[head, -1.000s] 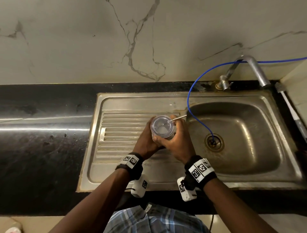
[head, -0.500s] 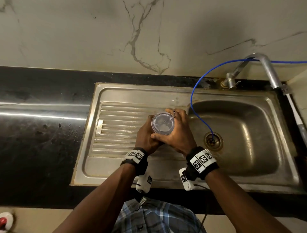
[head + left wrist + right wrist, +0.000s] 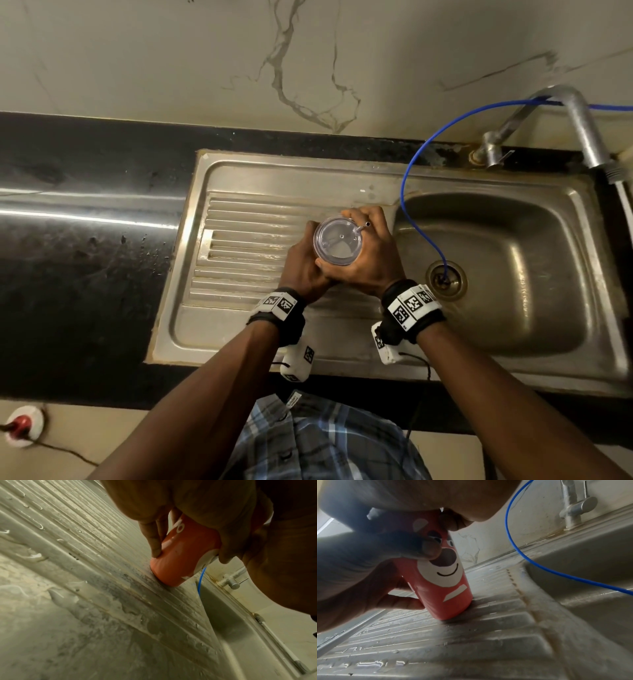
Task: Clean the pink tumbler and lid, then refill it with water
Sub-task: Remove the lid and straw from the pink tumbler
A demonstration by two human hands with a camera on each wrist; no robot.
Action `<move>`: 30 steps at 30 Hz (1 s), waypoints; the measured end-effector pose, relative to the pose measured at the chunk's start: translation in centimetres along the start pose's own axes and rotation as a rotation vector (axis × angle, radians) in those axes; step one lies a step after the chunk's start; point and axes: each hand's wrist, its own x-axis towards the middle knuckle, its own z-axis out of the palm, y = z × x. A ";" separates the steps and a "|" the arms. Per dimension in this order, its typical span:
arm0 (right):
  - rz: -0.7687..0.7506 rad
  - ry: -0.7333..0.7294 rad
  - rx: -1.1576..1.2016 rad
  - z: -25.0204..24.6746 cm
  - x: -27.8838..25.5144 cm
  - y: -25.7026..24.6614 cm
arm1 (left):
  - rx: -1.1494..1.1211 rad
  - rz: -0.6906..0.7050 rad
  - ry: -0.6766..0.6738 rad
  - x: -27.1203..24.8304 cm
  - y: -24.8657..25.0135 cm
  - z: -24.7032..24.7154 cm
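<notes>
The pink tumbler (image 3: 447, 588) with a bear face stands upright on the ribbed drainboard (image 3: 246, 246) of the steel sink, its base (image 3: 171, 574) touching the metal. A clear round lid (image 3: 337, 240) sits on top, with a metal straw (image 3: 362, 229) poking out at its right side. My left hand (image 3: 301, 267) wraps the tumbler body from the left. My right hand (image 3: 366, 253) grips the top of the tumbler around the lid rim from the right. Both hands hide most of the body in the head view.
The sink basin (image 3: 513, 274) with its drain (image 3: 445, 279) lies just right of the tumbler. A blue hose (image 3: 411, 178) loops from the wall into the drain. The tap (image 3: 575, 126) stands at the back right. Black counter (image 3: 85, 240) spreads to the left.
The straw, which leaned out to the right a second ago, now stands nearly upright. The hands and tumbler stay on the same spot of the drainboard; the camera has shifted.
</notes>
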 end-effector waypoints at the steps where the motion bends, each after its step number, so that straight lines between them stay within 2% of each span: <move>1: -0.011 0.005 -0.003 0.0 0.1 0.0 | -0.002 0.000 0.001 0.0 0.0 0.0; 19: -0.045 -0.026 0.000 -0.7 0.5 0.2 | -0.034 -0.044 -0.017 0.1 0.0 0.0; 30: -0.001 -0.063 0.019 -1.2 0.4 -0.3 | -0.004 -0.047 -0.028 0.0 0.3 0.0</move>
